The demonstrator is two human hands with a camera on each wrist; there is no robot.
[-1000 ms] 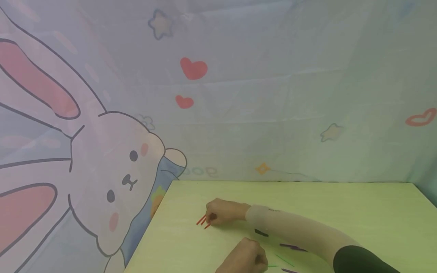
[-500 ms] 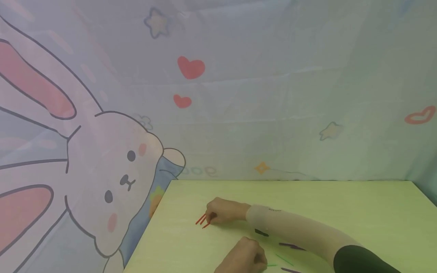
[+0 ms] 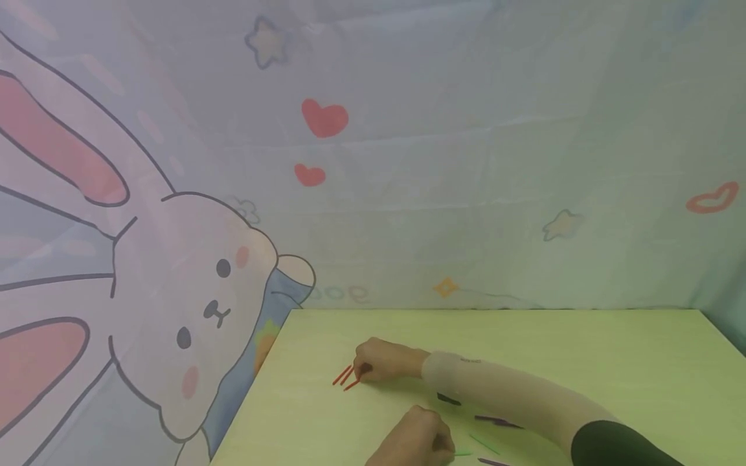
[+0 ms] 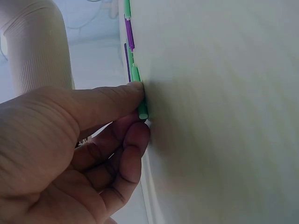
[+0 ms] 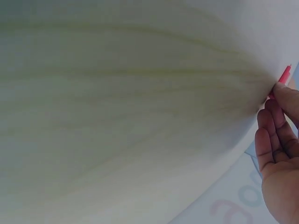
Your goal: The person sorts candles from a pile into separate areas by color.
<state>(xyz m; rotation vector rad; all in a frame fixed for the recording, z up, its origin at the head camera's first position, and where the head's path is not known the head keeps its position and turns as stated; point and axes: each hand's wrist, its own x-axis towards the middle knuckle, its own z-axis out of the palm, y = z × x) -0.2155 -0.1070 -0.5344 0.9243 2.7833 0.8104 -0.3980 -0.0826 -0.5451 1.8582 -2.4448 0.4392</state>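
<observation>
At the left part of the table, my right hand (image 3: 380, 360) has thumb and finger on a slim red pen (image 5: 284, 74) with a narrow tip. Two more red pens (image 3: 342, 375) lie slanted side by side just left of that hand. Nearer to me, my left hand (image 3: 412, 439) pinches a green pen (image 4: 143, 110) between thumb and forefinger, close over the tabletop. Beyond it in the left wrist view a purple pen (image 4: 130, 35) and other green and purple ones stretch away in a line. The palm side of both hands is hidden in the head view.
Under my right forearm lie a dark stick (image 3: 449, 399) and purple pens (image 3: 498, 421). Another green pen (image 3: 485, 444) and a purple one (image 3: 493, 461) lie right of my left hand. The pale yellow table (image 3: 583, 343) ends at a rabbit-printed cloth (image 3: 408, 194).
My right hand has shifted slightly right, showing more of the red pens. My left hand stays nearly in place, and the head view has drifted a little.
</observation>
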